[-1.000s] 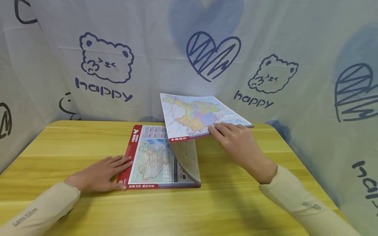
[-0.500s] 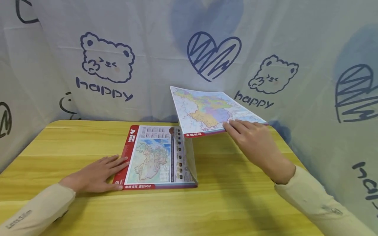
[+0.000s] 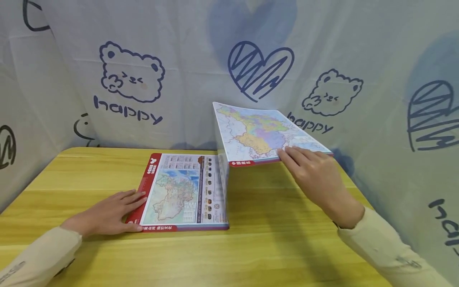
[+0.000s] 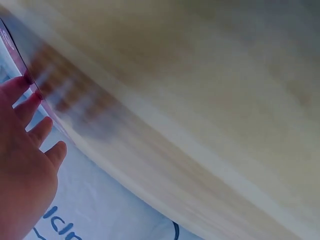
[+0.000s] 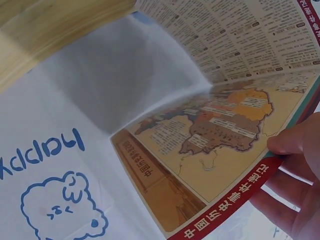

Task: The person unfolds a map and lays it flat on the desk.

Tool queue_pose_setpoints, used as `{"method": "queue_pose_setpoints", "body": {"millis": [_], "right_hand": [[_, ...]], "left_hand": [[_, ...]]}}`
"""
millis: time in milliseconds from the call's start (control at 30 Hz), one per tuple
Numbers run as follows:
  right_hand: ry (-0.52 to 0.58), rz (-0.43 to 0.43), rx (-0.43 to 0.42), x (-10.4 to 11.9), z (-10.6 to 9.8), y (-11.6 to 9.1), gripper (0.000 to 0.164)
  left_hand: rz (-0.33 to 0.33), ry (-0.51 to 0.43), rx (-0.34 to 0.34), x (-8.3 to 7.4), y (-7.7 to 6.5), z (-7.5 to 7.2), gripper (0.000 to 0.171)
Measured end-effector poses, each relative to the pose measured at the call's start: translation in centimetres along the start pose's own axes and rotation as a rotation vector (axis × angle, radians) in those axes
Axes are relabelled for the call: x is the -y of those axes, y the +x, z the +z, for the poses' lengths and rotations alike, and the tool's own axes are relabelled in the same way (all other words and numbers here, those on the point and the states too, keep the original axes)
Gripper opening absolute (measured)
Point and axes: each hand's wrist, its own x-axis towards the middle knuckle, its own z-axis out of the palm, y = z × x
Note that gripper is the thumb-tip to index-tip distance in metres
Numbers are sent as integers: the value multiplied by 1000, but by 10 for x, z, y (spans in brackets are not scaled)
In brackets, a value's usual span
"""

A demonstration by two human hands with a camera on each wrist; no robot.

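A folding map is spread in a zigzag on the table. Its lower panel (image 3: 173, 199), with a red left margin, lies flat. The upper panel (image 3: 251, 131), showing a coloured map of China, is raised and tilted to the right, joined by a fold. My left hand (image 3: 102, 213) rests with straight fingers on the red margin. At the near right edge of the raised panel, my right hand (image 3: 313, 177) pinches it. The right wrist view shows the thumb (image 5: 292, 140) against the panel's brown historical-map underside (image 5: 215, 135), fingers on the other side.
The yellow wood-grain table (image 3: 201, 259) reaches back to a pale cloth (image 3: 190, 59) with printed bears, hearts and lettering. The cloth also hangs along both sides.
My right hand has carried the upper panel to the right and slightly up, opening the fold wider. My left hand and the lower panel have shifted left.
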Motion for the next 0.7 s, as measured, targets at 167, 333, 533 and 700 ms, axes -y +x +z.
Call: {"method": "queue_pose_setpoints", "body": {"millis": [167,333,533,700], "right_hand": [[11,-5,-98,-3,2,-5,33],[14,-16,-183,-6,7,-14,21],[-37,17,-233,-8,8,-21,32],[-65,47,-262,-9,10,-25,35]], "left_hand": [[-8,30,-39,6,-4,1,86],[-28,19,-41,11,-7,1,89],[-64,13,-35,16,-11,1,93],[-78,22,-53,19,-14,1,91]]}}
